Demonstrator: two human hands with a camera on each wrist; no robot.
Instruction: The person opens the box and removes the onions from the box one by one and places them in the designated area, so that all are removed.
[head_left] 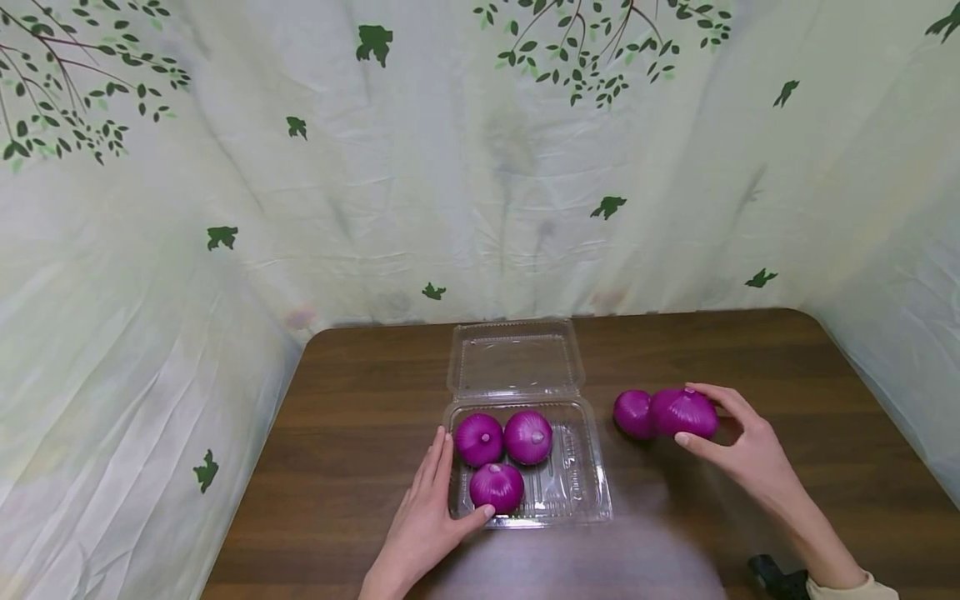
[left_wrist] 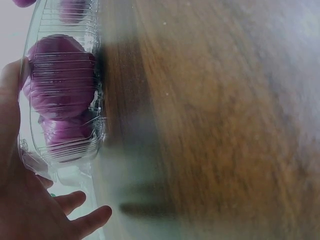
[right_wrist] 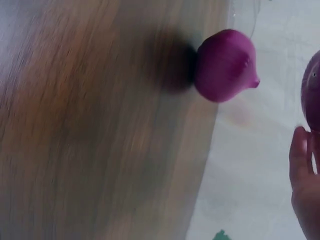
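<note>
A clear plastic clamshell box point(head_left: 577, 492) stands on the table with its lid point(head_left: 516, 360) folded back. Inside are a front red onion point(head_left: 497, 488), a back-left one point(head_left: 480, 440) and a back-right one point(head_left: 528, 437). My left hand point(head_left: 423, 521) rests along the box's left side, fingers extended and thumb at the front rim. Through the box wall, onions point(left_wrist: 60, 75) show in the left wrist view. My right hand point(head_left: 753, 446) grips another red onion point(head_left: 684, 412) between thumb and fingers, raised above the table. Behind it, one more onion point(right_wrist: 222, 67) sits on the wood.
The brown wooden table point(head_left: 360, 467) ends at a pale curtain point(head_left: 450, 167) printed with leaves, which also hangs along both sides. A dark strap point(head_left: 776, 577) is on the right wrist, by a light sleeve point(head_left: 855, 587).
</note>
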